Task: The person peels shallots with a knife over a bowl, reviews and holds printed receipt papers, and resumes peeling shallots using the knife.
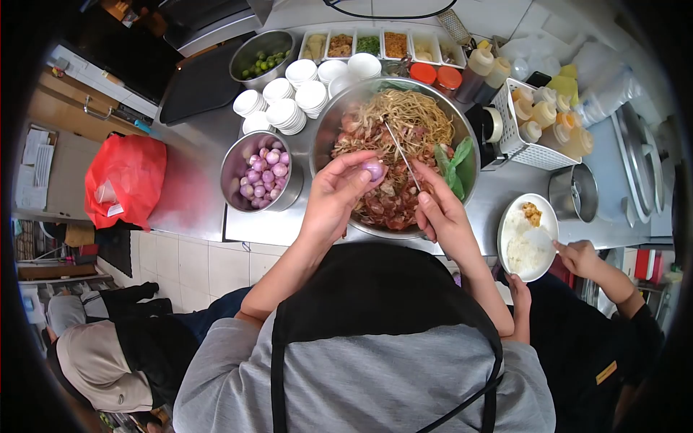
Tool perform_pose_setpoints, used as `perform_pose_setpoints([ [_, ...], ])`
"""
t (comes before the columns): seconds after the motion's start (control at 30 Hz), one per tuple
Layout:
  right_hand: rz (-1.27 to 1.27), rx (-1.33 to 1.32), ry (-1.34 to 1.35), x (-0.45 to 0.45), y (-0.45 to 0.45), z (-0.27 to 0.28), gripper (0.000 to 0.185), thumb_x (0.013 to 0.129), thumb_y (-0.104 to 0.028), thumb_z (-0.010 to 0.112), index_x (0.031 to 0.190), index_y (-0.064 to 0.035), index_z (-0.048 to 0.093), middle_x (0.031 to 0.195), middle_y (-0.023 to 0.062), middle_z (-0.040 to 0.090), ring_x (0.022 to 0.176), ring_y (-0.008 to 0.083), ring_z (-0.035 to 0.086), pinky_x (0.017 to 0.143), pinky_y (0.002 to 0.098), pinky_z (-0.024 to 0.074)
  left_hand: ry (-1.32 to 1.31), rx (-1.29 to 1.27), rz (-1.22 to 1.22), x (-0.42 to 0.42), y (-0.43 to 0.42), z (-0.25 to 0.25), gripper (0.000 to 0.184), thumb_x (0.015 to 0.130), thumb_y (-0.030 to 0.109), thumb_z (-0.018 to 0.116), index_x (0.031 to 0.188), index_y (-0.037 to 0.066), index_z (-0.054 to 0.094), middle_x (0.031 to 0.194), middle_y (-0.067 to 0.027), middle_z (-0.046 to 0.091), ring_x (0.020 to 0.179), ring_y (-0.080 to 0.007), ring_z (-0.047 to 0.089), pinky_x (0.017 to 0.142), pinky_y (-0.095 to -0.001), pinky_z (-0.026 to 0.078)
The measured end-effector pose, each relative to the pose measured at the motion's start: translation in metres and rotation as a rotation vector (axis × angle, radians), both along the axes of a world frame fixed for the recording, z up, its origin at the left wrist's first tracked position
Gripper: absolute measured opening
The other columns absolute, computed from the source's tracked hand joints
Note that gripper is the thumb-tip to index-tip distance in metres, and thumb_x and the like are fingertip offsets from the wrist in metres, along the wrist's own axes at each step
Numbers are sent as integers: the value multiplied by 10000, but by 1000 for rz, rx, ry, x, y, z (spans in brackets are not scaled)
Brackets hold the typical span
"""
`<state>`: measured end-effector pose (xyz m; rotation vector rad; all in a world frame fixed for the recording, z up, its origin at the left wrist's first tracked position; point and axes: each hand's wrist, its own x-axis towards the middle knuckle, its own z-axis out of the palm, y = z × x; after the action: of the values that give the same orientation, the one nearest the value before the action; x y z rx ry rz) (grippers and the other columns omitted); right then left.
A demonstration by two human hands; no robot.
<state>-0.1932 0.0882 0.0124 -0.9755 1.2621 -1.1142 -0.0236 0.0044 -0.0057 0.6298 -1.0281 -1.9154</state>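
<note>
Held in the fingertips of my left hand (333, 193) is a small purple shallot (372, 170), its skin pale and shiny. My right hand (442, 211) is closed around a knife (398, 147), whose thin blade points up and away from me, a little right of the shallot; its handle is mostly hidden in my fingers. Both hands are over a large metal bowl (319, 130), which contains reddish-brown skins (354, 133) and a tangle of pale stringy roots (422, 112). Green plastic (455, 169) lies inside the bowl's right side. Left of my left hand, a metal pot (290, 191) holds several peeled shallots (263, 173).
Stacked white cups (285, 114) and a pot of green limes (263, 65) stand beyond the shallots. Condiment trays (368, 45) line the back. A bottle basket (538, 155) is at right. A co-worker's hand (581, 260) is beside a plate of rice (521, 256). A red bag (126, 177) sits left.
</note>
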Motion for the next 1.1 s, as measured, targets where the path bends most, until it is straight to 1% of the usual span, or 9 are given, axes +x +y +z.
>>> perform_pose_setpoints([
  [0.13, -8, -68, -76, 8, 2, 12, 443, 902, -117, 387, 1334, -96, 293, 617, -34, 416, 501, 38, 355, 447, 173, 301, 12, 4, 10, -2, 2, 2, 291, 835, 56, 527, 1114, -17, 489, 1081, -108, 547, 1001, -169, 527, 916, -349, 409],
  [0.3, 131, -88, -95, 21, -3, 15, 464, 901, -110, 383, 1350, -106, 265, 708, -15, 443, 514, 40, 356, 461, 181, 325, 7, 17, 4, -2, 4, -2, 299, 834, 53, 529, 1121, -16, 486, 1089, -98, 543, 995, -168, 528, 908, -343, 415],
  [0.43, 114, -105, -61, 18, -6, 6, 428, 904, -116, 386, 1327, -94, 320, 672, -28, 415, 519, 40, 347, 468, 181, 318, 5, 16, 3, -1, 5, 3, 312, 833, 56, 531, 1131, -19, 480, 1094, -101, 542, 995, -170, 529, 902, -342, 419],
  [0.63, 58, -122, -120, 10, -5, 7, 429, 902, -113, 391, 1325, -105, 328, 649, -47, 400, 521, 40, 343, 479, 182, 319, 47, 27, -2, -2, 2, 6, 336, 818, 30, 544, 1141, -29, 475, 1116, -107, 535, 1006, -167, 524, 906, -332, 408],
  [0.7, 84, -103, -79, 18, -3, 18, 436, 899, -112, 392, 1329, -107, 321, 643, -48, 397, 517, 41, 345, 480, 182, 321, -82, -134, 72, -3, 1, 4, 330, 792, -31, 555, 1118, -27, 500, 1119, -94, 529, 986, -145, 521, 857, -275, 422],
  [0.8, 128, -75, -35, 19, -4, 21, 448, 895, -116, 392, 1335, -113, 307, 631, -46, 395, 511, 42, 353, 479, 183, 325, -112, -160, 73, -3, 3, 7, 339, 768, -70, 558, 1102, -32, 509, 1118, -92, 528, 989, -144, 513, 863, -269, 415],
  [0.9, 169, -49, -56, 18, -5, 18, 448, 898, -127, 389, 1337, -116, 303, 616, -45, 394, 507, 42, 363, 471, 183, 324, -102, -158, 40, -2, 1, 5, 373, 766, -38, 562, 1128, -37, 477, 1146, -127, 522, 1044, -180, 499, 928, -306, 376],
  [1.03, 163, 5, -172, 9, -6, 5, 434, 906, -147, 385, 1333, -115, 312, 599, -48, 387, 502, 38, 366, 456, 181, 315, -55, -146, 13, -2, -1, 2, 365, 763, -42, 562, 1119, -37, 480, 1141, -126, 523, 1054, -180, 492, 934, -310, 370],
  [1.1, 142, -29, -128, 10, -6, 6, 425, 909, -151, 389, 1327, -114, 324, 600, -46, 392, 501, 35, 367, 455, 173, 310, -40, -138, 23, -3, 1, 5, 363, 764, -44, 558, 1118, -31, 482, 1133, -123, 525, 1048, -180, 495, 933, -309, 370],
])
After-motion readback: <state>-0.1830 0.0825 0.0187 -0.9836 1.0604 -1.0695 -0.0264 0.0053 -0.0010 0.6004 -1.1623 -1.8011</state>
